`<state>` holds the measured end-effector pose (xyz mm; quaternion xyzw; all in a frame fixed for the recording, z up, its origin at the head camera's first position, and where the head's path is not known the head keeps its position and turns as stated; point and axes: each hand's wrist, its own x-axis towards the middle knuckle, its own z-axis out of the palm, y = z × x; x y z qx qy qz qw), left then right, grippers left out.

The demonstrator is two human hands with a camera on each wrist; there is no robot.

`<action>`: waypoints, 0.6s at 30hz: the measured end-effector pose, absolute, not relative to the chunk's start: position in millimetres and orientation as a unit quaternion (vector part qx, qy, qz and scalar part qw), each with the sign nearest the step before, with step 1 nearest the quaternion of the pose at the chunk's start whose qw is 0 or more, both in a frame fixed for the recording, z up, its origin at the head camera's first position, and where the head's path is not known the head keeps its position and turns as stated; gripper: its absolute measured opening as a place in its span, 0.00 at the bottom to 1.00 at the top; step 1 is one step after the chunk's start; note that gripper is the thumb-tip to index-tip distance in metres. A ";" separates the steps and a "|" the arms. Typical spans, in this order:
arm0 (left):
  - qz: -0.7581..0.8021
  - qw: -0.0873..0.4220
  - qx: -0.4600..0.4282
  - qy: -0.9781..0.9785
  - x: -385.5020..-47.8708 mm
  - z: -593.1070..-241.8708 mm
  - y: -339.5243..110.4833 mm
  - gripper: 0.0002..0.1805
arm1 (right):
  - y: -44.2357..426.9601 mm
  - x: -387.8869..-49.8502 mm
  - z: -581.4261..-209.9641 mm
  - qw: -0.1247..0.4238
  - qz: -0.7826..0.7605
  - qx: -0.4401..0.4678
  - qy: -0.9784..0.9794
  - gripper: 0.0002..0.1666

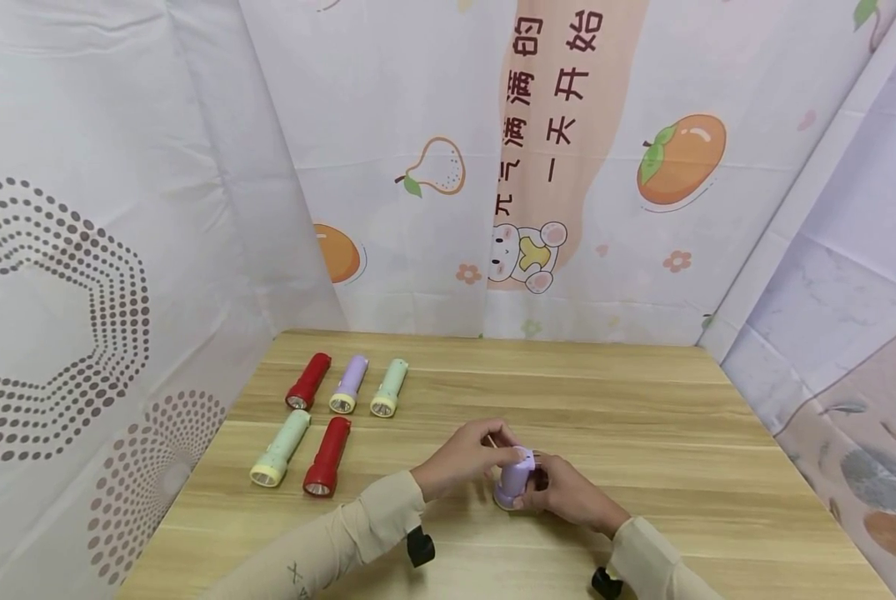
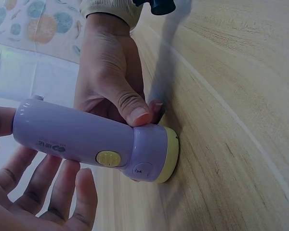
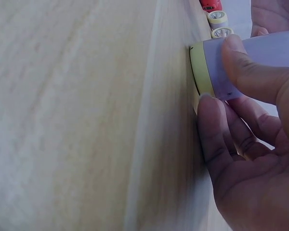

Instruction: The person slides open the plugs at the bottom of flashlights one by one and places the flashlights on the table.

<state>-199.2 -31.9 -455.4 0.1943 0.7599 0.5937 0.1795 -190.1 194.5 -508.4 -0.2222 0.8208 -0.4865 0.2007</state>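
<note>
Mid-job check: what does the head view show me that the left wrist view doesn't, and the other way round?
Only the head view: five other flashlights on the wooden table: red flashlight, purple flashlight and mint flashlight in the far row, second mint flashlight and second red flashlight nearer.

Only the left wrist view: the yellow switch and printed mark on the held purple flashlight.

Both: that flashlight, lens end down, left hand at its upper end, right hand lower, and the wooden table.
</note>
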 end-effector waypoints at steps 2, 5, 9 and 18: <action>0.595 0.179 0.196 0.759 -198.9 -455.7 -32.0 0.05 | 194.1 -189.4 -508.5 0.199 -0.487 -0.220 0.822 0.19; 0.596 0.178 0.197 0.758 -199.2 -455.9 -31.9 0.05 | 193.8 -189.4 -508.4 0.196 -0.486 -0.219 0.823 0.19; 0.596 0.178 0.196 0.758 -199.5 -455.7 -31.6 0.06 | 193.8 -189.4 -507.6 0.197 -0.487 -0.220 0.822 0.19; 0.588 0.169 0.193 0.767 -198.5 -454.8 -29.6 0.06 | 194.0 -188.4 -506.8 0.197 -0.487 -0.219 0.822 0.19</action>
